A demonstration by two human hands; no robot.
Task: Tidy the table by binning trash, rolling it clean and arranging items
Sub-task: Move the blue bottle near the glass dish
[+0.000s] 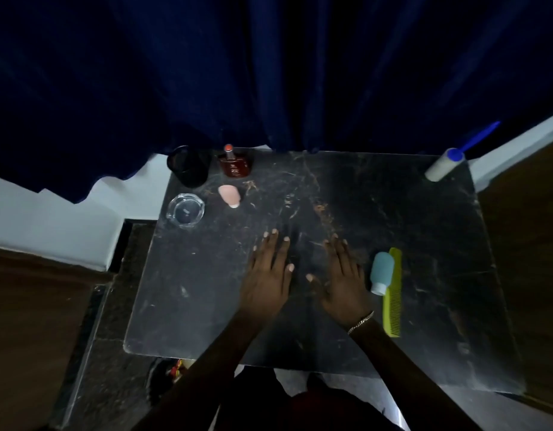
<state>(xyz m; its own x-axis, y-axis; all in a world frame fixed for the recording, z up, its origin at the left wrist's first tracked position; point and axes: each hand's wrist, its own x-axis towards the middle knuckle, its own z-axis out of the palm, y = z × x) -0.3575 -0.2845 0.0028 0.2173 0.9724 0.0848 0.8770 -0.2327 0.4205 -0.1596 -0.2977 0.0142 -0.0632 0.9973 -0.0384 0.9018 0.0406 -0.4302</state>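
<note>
No legible text (bottle label [236, 170] blurred)

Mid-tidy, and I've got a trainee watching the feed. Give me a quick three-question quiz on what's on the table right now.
1. True or false: the left hand and right hand are both over the table with straight fingers, holding nothing.
2. The teal bottle lies beside the yellow comb on which side? A) the side nearer the hands B) the side away from the hands C) beyond its far end
3. Fill in: the lint roller lies at the table's far ___ corner.
Key: 1 true; 2 A; 3 right.
</note>
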